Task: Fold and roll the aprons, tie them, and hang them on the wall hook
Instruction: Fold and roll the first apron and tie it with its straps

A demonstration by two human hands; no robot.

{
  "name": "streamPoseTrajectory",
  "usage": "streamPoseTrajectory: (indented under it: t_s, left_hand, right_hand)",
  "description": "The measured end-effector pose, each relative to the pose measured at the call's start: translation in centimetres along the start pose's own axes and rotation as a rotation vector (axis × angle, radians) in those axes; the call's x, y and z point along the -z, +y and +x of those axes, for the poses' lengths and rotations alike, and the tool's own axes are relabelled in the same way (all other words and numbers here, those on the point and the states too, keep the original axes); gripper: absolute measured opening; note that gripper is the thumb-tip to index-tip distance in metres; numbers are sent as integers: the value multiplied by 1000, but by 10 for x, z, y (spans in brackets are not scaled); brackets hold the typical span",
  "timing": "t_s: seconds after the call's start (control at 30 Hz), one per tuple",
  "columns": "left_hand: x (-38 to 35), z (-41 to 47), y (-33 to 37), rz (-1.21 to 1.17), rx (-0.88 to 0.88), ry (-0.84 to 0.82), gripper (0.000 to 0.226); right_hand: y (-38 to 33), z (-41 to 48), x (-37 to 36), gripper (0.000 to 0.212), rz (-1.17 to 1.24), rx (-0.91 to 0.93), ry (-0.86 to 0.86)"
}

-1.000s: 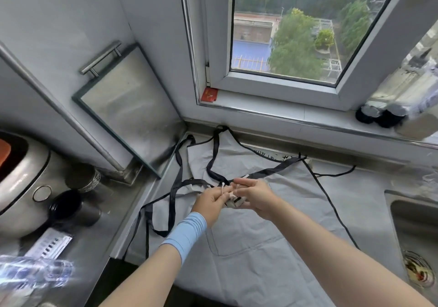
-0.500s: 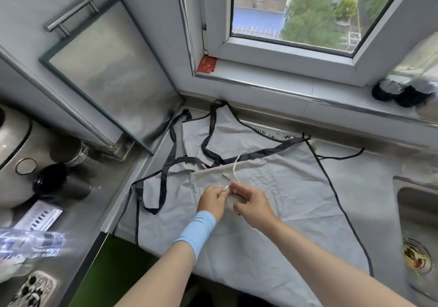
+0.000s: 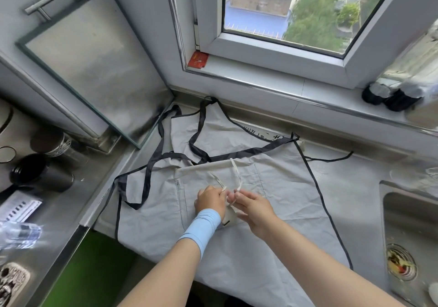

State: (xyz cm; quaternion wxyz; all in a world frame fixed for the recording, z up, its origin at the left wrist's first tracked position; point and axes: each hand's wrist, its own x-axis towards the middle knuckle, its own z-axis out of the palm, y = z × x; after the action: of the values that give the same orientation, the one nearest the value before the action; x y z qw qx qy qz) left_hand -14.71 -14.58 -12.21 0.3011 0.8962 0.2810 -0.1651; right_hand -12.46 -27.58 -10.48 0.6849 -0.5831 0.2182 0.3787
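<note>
The left hand [image 3: 209, 202] and right hand [image 3: 254, 209] meet, each grip pinching one end of the white tie [image 3: 239, 176], which loops away from them to the cream cloth [image 3: 203, 166]. Under both grips, the grey apron [image 3: 284, 188] lies spread flat on the steel surface [image 3: 355, 174].

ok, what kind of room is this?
Probably a home kitchen: stainless steel counter, a sink with food scraps in its drain strainer, and a dark cup on the left worktop.
</note>
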Motion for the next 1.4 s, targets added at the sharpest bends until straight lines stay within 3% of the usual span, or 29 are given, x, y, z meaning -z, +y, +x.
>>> streamPoseTrajectory:
  t_s: [0.13,0.27,0.37,0.53,0.63,0.77,0.87,0.93,1.03,1.17,1.3,1.37,1.4]
  left_hand:
    - [6,-1,5,76,-18,-88,35]
    - [11,-6,1,56,-70,-144,27]
    - [7,-5,-15,20,-179,-163,20]
    - [2,-4,-26,-64,-271,-110,23]
    - [1,-4,-26,-106,-291,-85,23]
    - [3,-10,-25,-211,-233,82,21]
    - [3,-17,-22,-244,-203,116,44]
    - [1,-17,-20,-185,-238,82,45]
    - [-3,-15,-21,-140,-306,37,16]
    - [-2,-11,-21,-286,-221,-94,25]
    - [8,-9,-23,-249,-235,-265,21]
    - [12,-11,-20,-373,-226,-273,3]
    - [13,-12,-18,-505,-199,-271,13]
  right_hand:
    - [-7,4,2,4,-373,360,12]
    - [-13,13,1,12,-747,633,-132]
    - [-15,23,5,17,-992,702,-174]
    - [-7,29,9,7,-1298,811,-127]
    - [-6,30,6,6,-1379,755,-74]
    - [-14,30,5,13,-1215,513,16]
    - [-21,27,4,14,-1102,333,-92]
    - [-27,24,5,16,-1124,280,-171]
    - [-34,21,6,19,-1049,187,-264]
    - [-42,21,11,21,-852,93,-338]
    - [-48,20,13,17,-822,59,-371]
    - [-47,21,12,18,-825,64,-357]
    - [-46,20,10,19,-839,74,-348]
